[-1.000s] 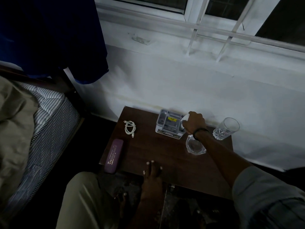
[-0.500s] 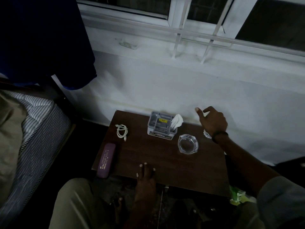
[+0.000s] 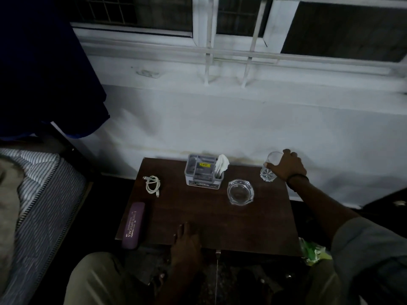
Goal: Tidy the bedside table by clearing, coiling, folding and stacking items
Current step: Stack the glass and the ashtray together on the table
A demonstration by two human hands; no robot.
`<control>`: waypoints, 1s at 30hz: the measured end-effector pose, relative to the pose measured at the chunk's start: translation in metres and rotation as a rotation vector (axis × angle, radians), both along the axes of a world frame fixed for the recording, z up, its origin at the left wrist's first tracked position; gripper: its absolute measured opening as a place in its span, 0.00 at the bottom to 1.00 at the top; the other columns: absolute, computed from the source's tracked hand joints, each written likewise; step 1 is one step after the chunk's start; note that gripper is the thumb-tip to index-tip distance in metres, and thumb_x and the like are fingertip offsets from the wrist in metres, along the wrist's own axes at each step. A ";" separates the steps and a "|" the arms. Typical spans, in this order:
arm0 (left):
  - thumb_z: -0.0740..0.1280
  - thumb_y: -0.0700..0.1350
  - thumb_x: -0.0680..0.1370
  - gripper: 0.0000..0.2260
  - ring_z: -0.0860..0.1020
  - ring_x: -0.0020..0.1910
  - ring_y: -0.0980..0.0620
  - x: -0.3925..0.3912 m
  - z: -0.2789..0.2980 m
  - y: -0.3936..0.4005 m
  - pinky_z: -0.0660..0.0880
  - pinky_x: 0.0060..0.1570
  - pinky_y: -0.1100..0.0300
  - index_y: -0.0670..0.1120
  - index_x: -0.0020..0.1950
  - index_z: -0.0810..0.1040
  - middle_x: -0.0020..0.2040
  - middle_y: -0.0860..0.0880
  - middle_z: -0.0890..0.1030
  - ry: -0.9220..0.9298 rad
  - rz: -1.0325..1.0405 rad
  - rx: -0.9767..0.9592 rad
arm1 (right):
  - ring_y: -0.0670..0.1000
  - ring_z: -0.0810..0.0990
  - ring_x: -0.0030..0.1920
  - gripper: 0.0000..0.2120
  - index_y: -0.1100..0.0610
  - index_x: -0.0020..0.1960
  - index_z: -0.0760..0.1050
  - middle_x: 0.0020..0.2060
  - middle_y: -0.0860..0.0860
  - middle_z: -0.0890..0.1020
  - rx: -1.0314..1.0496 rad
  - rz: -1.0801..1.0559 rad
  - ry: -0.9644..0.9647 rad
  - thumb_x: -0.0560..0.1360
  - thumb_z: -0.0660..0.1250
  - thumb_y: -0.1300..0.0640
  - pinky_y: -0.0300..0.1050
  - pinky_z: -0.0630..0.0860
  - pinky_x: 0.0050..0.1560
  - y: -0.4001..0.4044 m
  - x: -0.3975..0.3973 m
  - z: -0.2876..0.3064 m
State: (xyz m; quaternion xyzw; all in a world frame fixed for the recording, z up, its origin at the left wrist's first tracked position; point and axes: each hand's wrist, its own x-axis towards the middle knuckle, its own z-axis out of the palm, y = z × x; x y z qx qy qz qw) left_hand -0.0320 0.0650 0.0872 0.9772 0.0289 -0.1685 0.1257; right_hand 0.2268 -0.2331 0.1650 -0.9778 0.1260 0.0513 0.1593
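Note:
The dark wooden bedside table (image 3: pixel 198 216) stands against the white wall. At its back right corner my right hand (image 3: pixel 286 166) wraps around a clear drinking glass (image 3: pixel 269 170) that stands on the tabletop. My left hand (image 3: pixel 186 241) lies flat on the front edge, holding nothing. A grey organiser box (image 3: pixel 202 171) with a white tissue (image 3: pixel 221 165) tucked in its right side sits at the back middle. A glass ashtray (image 3: pixel 240 192) lies in front of it. A coiled white cable (image 3: pixel 152 183) and a purple spectacle case (image 3: pixel 133 225) rest on the left side.
A bed with a striped mattress (image 3: pixel 44 190) lies to the left, and a dark blue curtain (image 3: pixel 44 73) hangs above it. The window sill and bars (image 3: pixel 242 60) run along the wall. A green wrapper (image 3: pixel 312 253) lies on the floor at the table's right front corner.
My right hand left the tissue in the organiser, swung right across the back of the table and closed around the drinking glass. The left hand stayed on the front edge.

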 end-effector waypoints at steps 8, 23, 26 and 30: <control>0.59 0.46 0.79 0.19 0.70 0.67 0.46 0.074 0.016 -0.011 0.70 0.65 0.51 0.51 0.70 0.69 0.69 0.47 0.71 -0.081 -0.031 -0.115 | 0.68 0.73 0.62 0.38 0.63 0.68 0.63 0.62 0.65 0.71 0.101 -0.024 0.004 0.67 0.75 0.48 0.60 0.74 0.59 0.006 0.006 -0.007; 0.65 0.36 0.71 0.10 0.81 0.41 0.54 0.179 0.088 -0.111 0.76 0.44 0.60 0.45 0.47 0.82 0.43 0.47 0.85 -0.385 -0.026 -0.714 | 0.65 0.76 0.58 0.35 0.62 0.66 0.67 0.57 0.63 0.75 0.150 0.069 -0.073 0.65 0.76 0.51 0.54 0.74 0.56 0.006 -0.015 0.007; 0.66 0.35 0.71 0.14 0.82 0.48 0.49 0.201 0.100 -0.124 0.78 0.51 0.58 0.44 0.55 0.81 0.50 0.44 0.83 -0.383 -0.008 -0.703 | 0.64 0.76 0.58 0.34 0.61 0.65 0.67 0.58 0.62 0.76 0.126 0.124 -0.076 0.65 0.75 0.50 0.53 0.75 0.55 0.009 -0.026 0.014; 0.67 0.36 0.74 0.19 0.80 0.56 0.43 0.217 0.113 -0.135 0.76 0.61 0.51 0.40 0.65 0.77 0.60 0.39 0.80 -0.291 0.019 -0.704 | 0.62 0.77 0.59 0.36 0.59 0.67 0.66 0.59 0.60 0.76 0.141 0.202 -0.078 0.65 0.74 0.44 0.55 0.76 0.56 0.019 -0.037 0.023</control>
